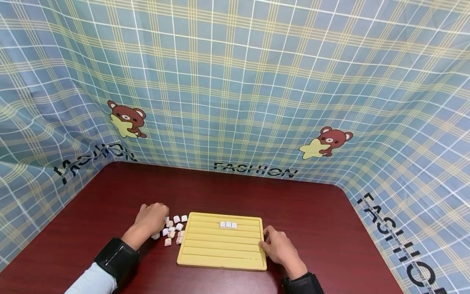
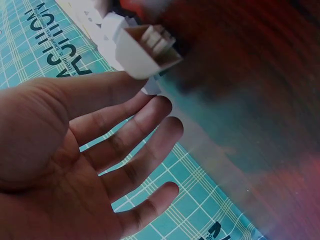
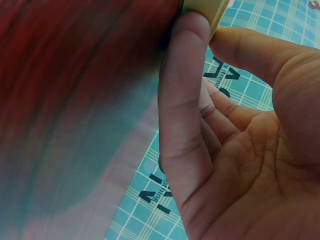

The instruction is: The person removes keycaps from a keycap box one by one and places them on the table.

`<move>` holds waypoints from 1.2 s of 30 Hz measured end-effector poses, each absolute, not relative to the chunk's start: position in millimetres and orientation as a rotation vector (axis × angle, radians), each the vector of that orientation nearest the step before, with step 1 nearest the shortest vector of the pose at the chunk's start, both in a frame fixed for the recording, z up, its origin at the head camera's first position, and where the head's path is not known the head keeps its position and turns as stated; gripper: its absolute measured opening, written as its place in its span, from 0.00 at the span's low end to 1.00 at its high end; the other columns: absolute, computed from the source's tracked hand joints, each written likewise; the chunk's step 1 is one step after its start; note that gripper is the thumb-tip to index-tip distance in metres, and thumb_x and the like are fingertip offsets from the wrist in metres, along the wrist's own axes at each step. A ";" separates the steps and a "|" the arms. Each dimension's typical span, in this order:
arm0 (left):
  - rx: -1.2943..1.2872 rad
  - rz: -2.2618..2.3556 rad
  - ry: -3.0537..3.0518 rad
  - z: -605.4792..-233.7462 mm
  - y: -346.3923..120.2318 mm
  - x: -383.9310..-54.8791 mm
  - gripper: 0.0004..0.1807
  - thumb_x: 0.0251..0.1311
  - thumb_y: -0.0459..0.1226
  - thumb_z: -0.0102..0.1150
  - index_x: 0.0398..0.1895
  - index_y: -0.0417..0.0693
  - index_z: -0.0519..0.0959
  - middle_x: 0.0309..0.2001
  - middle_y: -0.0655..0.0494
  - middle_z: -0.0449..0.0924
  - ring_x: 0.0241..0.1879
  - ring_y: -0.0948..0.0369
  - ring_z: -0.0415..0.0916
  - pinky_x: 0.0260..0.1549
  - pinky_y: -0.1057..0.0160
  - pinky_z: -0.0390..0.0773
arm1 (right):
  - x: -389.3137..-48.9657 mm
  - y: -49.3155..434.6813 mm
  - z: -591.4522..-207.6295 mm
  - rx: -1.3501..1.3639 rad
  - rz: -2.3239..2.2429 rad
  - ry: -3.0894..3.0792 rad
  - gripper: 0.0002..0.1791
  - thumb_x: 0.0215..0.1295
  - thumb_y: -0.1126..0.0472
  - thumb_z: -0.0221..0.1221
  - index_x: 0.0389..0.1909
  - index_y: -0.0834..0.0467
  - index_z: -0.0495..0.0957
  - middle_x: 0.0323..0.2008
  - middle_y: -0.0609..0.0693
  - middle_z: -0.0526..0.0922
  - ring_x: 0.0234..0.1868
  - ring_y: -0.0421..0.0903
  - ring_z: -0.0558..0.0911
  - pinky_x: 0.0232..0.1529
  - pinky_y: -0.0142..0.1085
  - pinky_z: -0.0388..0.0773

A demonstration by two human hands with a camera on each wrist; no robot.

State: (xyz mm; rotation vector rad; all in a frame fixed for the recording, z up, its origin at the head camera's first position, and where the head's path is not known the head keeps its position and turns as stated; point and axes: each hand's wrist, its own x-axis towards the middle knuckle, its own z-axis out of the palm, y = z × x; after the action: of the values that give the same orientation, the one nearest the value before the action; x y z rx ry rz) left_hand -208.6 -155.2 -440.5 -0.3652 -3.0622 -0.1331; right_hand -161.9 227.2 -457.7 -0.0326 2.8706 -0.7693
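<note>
A yellow tray (image 1: 220,249) with long raised ridges lies flat on the table, and three white keycaps (image 1: 228,225) sit side by side in an upper row. Left of it is a loose scatter of pale keycaps (image 1: 171,229). My left hand (image 1: 151,218) is over that scatter. In the left wrist view its thumb and index finger pinch a white keycap (image 2: 142,57) whose hollow underside shows, and the other fingers are loosely spread. On the tray's right edge, my right hand (image 1: 280,245) holds the rim between thumb and fingertip; the right wrist view shows the tray's edge (image 3: 207,7).
The dark red table (image 1: 176,181) reaches back to a blue and yellow checked cloth (image 1: 235,102) hung on the back and both sides. Black bands (image 1: 118,258) circle both wrists.
</note>
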 end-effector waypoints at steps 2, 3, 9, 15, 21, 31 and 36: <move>-0.361 -0.132 -3.060 -440.4 -154.9 -207.2 0.10 0.54 0.27 0.62 0.21 0.50 0.80 0.25 0.54 0.78 0.29 0.55 0.78 0.37 0.45 0.71 | -160.8 227.1 -458.4 -0.042 -0.773 2.873 0.15 0.65 0.58 0.63 0.49 0.59 0.74 0.27 0.48 0.78 0.22 0.40 0.75 0.23 0.34 0.70; -0.359 -0.132 -3.058 -439.9 -154.5 -206.8 0.10 0.54 0.26 0.62 0.21 0.50 0.80 0.25 0.54 0.77 0.29 0.55 0.78 0.37 0.45 0.71 | -160.5 226.8 -458.5 -0.041 -0.771 2.878 0.15 0.65 0.58 0.63 0.49 0.59 0.74 0.27 0.48 0.79 0.22 0.40 0.75 0.23 0.34 0.70; -0.374 -0.100 -3.015 -431.8 -148.1 -206.0 0.08 0.53 0.26 0.62 0.29 0.47 0.84 0.29 0.51 0.80 0.32 0.52 0.80 0.40 0.42 0.72 | -159.1 227.1 -458.7 -0.037 -0.757 2.887 0.15 0.64 0.59 0.63 0.48 0.59 0.74 0.27 0.49 0.79 0.22 0.40 0.75 0.23 0.34 0.70; -0.449 -0.106 -2.962 -419.9 -122.9 -205.2 0.11 0.56 0.27 0.62 0.41 0.46 0.86 0.37 0.49 0.83 0.38 0.50 0.81 0.44 0.41 0.73 | -160.1 227.1 -457.8 -0.050 -0.756 2.887 0.15 0.65 0.58 0.62 0.49 0.60 0.74 0.27 0.49 0.79 0.22 0.40 0.75 0.23 0.34 0.70; -0.598 -0.205 -2.946 -412.7 -85.5 -201.6 0.08 0.58 0.34 0.66 0.41 0.47 0.85 0.38 0.51 0.83 0.41 0.51 0.81 0.46 0.43 0.74 | -160.2 225.1 -458.4 -0.054 -0.761 2.889 0.15 0.65 0.59 0.62 0.49 0.60 0.74 0.27 0.49 0.79 0.22 0.40 0.75 0.23 0.34 0.70; -0.783 -0.226 -2.922 -419.9 -39.8 -206.5 0.09 0.55 0.37 0.69 0.39 0.47 0.85 0.37 0.53 0.83 0.42 0.52 0.81 0.48 0.46 0.73 | -160.7 224.3 -456.6 -0.046 -0.748 2.880 0.16 0.65 0.57 0.63 0.50 0.59 0.74 0.28 0.48 0.80 0.23 0.39 0.76 0.24 0.34 0.70; -0.821 -0.196 -2.922 -425.3 -27.1 -206.6 0.03 0.56 0.36 0.67 0.32 0.48 0.84 0.34 0.54 0.82 0.40 0.54 0.80 0.46 0.47 0.74 | -160.7 224.0 -456.7 -0.037 -0.735 2.885 0.16 0.65 0.57 0.63 0.49 0.59 0.74 0.28 0.48 0.80 0.23 0.39 0.76 0.25 0.34 0.70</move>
State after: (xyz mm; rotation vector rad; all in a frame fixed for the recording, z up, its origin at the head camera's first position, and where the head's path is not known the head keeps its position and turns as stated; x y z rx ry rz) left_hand -206.6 -27.1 -425.3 -0.8213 -2.9216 -0.1962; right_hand -160.7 224.0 -456.7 -0.0374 2.8846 -0.7346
